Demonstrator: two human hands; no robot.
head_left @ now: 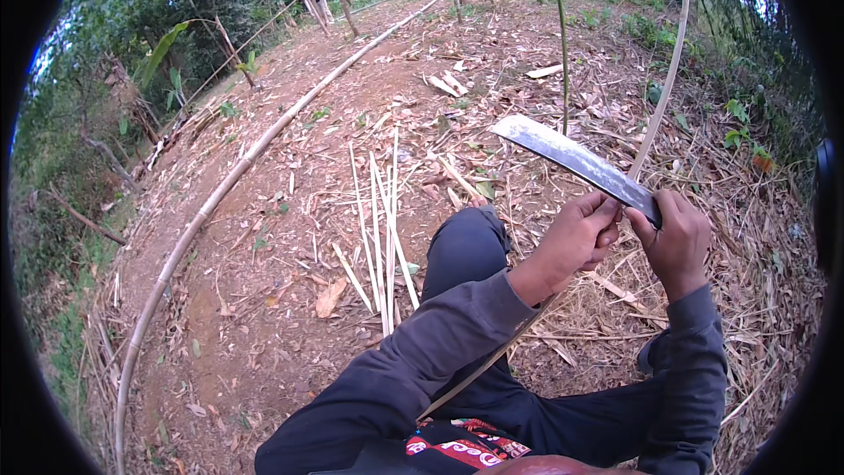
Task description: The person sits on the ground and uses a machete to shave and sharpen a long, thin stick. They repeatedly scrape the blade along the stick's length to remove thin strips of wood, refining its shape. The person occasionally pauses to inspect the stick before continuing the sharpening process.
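My right hand is closed at the base of a machete, whose broad grey blade points up and to the left. Its handle is hidden. Close beside it, my left hand is closed with fingers and thumb pressed together on a long bamboo strip. Above the hands the strip rises to the upper right, passing behind the blade. Its lower part shows again below my left forearm, running down toward my lap. The fingertips of both hands nearly meet below the blade.
Several pale split strips lie on the leaf-littered ground left of my bent knee. A long bamboo pole stretches across the left side. Pale wood pieces lie farther off. A thin green stem stands ahead, with brush at the right.
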